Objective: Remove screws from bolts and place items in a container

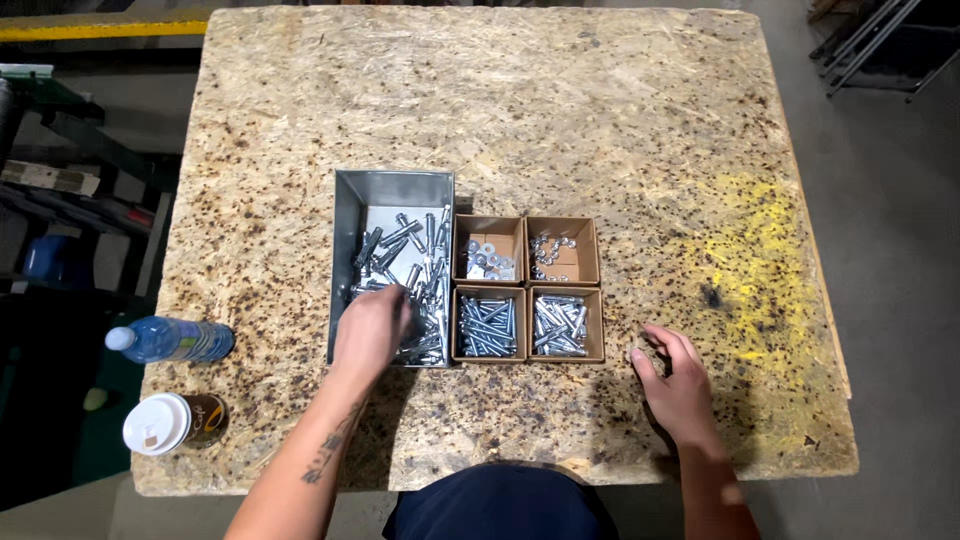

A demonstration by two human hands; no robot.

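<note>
A wide counter (600, 110) of speckled chipboard fills most of the frame, with a yellow stain seen toward its right side. A grey metal tray (346, 250) is set left of centre on it, and a heap of silver bolts (425, 290) is held inside. Just right of the tray, touching it, four small cardboard boxes (527, 288) are grouped in a square: washers are seen in the upper left one, nuts in the upper right, and bolts in both lower ones. The left hand (372, 332) is lowered into the near end of the tray, its fingers curled down among the bolts; whether one is gripped cannot be told. The right hand (678, 385) is rested on the bare counter to the right of the boxes, fingers loosely bent and holding nothing. At the lower left edge a plastic water bottle (172, 339) is laid on its side, and a lidded paper cup (172, 422) is placed just below it.
</note>
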